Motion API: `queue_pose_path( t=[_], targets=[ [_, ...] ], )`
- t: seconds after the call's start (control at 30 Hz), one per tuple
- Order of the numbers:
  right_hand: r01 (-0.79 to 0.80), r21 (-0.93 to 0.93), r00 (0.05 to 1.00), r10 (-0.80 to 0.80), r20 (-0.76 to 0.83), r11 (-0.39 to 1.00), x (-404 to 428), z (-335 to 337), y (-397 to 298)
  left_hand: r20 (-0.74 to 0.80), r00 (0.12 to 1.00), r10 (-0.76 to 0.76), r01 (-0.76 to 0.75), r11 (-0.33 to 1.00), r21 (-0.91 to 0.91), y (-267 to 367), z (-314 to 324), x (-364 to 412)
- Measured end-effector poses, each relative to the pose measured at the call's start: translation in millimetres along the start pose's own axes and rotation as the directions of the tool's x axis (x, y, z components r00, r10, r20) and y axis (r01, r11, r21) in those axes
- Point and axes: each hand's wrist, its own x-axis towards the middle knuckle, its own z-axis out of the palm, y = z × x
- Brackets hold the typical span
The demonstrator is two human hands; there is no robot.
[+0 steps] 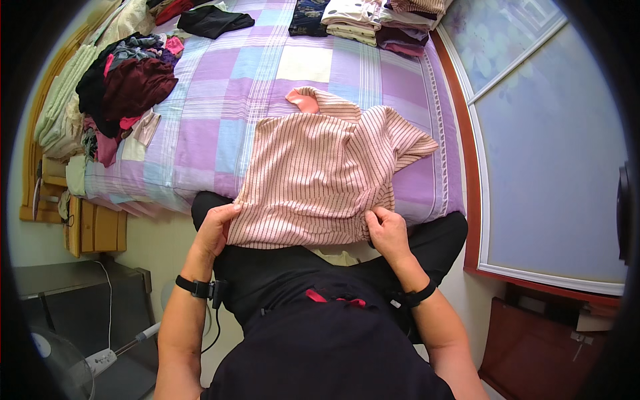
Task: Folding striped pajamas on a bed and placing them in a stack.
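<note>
A pink garment with dark stripes [305,170] lies partly on the bed and partly over my lap. My left hand [220,225] pinches its left edge close to the near hem. Opposite, my right hand [388,231] grips bunched fabric at the right edge. The cloth between both hands is creased. A striped sleeve [407,135] sticks out to the right, and a folded-over part at the far end shows a plain salmon-pink patch [303,101]. Fingers of both hands are partly hidden by the cloth.
The bed carries a plaid cover [205,100]. A loose heap of dark clothes [135,90] sits at left, a black garment [215,21] at the back, folded stacks [352,22] at back right. A frosted-panel cabinet [550,165] borders the right; a fan [60,360] stands lower left.
</note>
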Motion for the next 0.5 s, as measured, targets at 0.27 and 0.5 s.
queue_pose_path(
  t=[0.27, 0.5],
  targets=[
    [0.061, -0.137, 0.98, -0.085, -0.177, 0.989, 2.7, -14.6, 7.4, -0.074, 0.986, 0.153, -0.141, 0.98, 0.144, 3.5, -33.0, 8.8],
    [-0.019, -0.108, 0.977, -0.005, -0.215, 0.994, 5.8, -34.1, 2.3, -0.047, 0.948, 0.315, -0.278, 0.889, 0.365, 23.5, -8.9, -3.8]
  ],
)
